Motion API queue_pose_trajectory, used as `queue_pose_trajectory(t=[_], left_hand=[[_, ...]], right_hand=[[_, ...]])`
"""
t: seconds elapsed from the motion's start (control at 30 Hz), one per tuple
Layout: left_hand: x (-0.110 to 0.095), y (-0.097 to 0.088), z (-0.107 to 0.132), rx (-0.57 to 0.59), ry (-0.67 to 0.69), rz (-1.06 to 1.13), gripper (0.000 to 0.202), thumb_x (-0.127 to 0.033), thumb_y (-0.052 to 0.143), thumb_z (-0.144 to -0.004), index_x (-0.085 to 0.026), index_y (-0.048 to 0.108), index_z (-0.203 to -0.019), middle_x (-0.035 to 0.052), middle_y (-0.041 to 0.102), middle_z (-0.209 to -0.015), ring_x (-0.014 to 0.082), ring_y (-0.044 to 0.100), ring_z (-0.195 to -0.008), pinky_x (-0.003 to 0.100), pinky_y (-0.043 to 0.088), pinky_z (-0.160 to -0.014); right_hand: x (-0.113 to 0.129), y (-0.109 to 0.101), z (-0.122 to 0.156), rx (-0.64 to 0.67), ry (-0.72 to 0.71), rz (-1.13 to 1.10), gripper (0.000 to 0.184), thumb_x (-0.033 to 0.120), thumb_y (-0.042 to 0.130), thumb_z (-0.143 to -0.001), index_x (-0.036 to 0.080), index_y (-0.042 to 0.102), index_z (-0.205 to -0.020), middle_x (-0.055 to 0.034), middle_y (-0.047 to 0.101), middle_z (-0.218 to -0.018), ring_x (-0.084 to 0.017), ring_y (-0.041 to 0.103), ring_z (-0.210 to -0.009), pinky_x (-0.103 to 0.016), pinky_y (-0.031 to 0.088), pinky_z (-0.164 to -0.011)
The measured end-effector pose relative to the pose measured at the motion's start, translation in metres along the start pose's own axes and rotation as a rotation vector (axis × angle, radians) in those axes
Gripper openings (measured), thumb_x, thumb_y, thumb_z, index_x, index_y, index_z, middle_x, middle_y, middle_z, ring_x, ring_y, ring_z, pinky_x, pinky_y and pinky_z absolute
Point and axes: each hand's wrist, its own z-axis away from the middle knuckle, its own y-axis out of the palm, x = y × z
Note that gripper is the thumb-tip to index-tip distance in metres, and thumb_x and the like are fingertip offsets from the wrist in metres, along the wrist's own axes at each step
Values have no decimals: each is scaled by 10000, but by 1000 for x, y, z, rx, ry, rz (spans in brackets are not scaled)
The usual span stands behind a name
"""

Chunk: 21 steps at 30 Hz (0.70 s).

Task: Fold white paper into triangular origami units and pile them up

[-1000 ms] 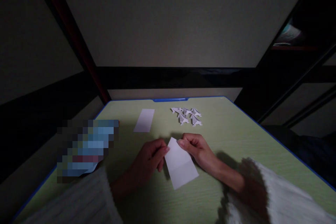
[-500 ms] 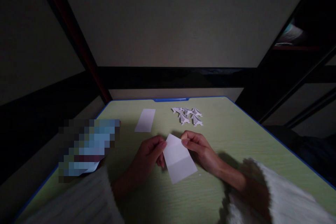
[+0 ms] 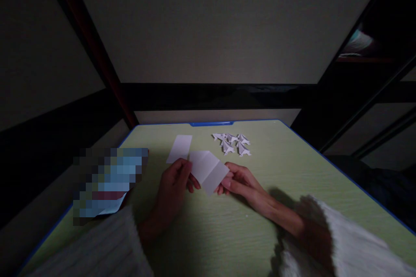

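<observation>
Paper: one creased sheet (image 3: pixel 208 171) pinched by left fingers (image 3: pixel 187 169), right fingers (image 3: pixel 227 178); one flat sheet (image 3: pixel 180 147), five figures (image 3: pixel 232 143).

Near table (image 3: pixel 227 242) bare; far side blocked: flat slip (image 3: pixel 180 148), folded pieces (image 3: pixel 232 143).

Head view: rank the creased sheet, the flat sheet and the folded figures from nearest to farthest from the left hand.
1. The creased sheet: pinched by the left hand, on its right side.
2. The flat sheet: lying on the table just beyond the fingertips.
3. The folded figures: a cluster farther back and to the right.
</observation>
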Motion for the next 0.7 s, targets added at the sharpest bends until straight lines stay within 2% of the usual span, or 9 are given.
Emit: queue_pose_trajectory(t=[0.13,0.3,0.37,0.47,0.57,0.63,0.7], left_hand=[[-1,-1,0,7,4,24,150,-249,447,-745,-165,444,-620,-50,548,-426,78,474,-383,174,368,-384],[1,1,2,79,-26,39,124,-236,497,-706,-163,446,-620,-33,579,-457,104,543,-447,185,397,-406],[3,3,3,147,-57,27,113,-220,520,-679,-155,465,-605,-23,586,-462,112,557,-454,188,397,-407],[4,5,5,312,-100,-2,58,-187,550,-638,-133,538,-652,0,612,-533,121,578,-502,187,399,-424],[5,4,3,417,-113,87,171,-249,575,-619,-125,562,-736,21,621,-631,141,596,-559,197,421,-434],[6,2,0,351,-155,196,238,-329,566,-617,-127,541,-740,7,596,-598,134,578,-515,211,440,-408],[6,3,-3,235,-163,221,248,-323,598,-589,-129,525,-725,-5,578,-604,115,553,-486,196,433,-375]], right_hand=[[-5,2,1,19,-20,49,227,292,616,-642,121,537,-768,3,540,-650,-77,476,-578,-203,356,-545],[-11,2,-3,-121,13,140,184,281,615,-638,121,529,-669,19,524,-569,-68,445,-496,-192,323,-463],[-11,-1,-5,-207,-6,127,178,289,594,-656,127,518,-665,10,545,-564,-74,462,-489,-193,334,-454],[-10,-5,-6,-354,-104,55,157,277,578,-675,148,489,-668,30,528,-530,-70,458,-471,-185,343,-443],[-11,-6,-7,-424,-154,12,156,267,586,-668,155,477,-665,54,479,-513,-56,417,-442,-176,321,-420],[-11,-5,-6,-401,-143,25,162,267,595,-659,150,483,-660,57,461,-512,-50,396,-437,-174,297,-413],[-11,-4,-6,-359,-124,60,168,270,600,-653,144,490,-644,56,453,-505,-48,389,-440,-175,284,-413]])
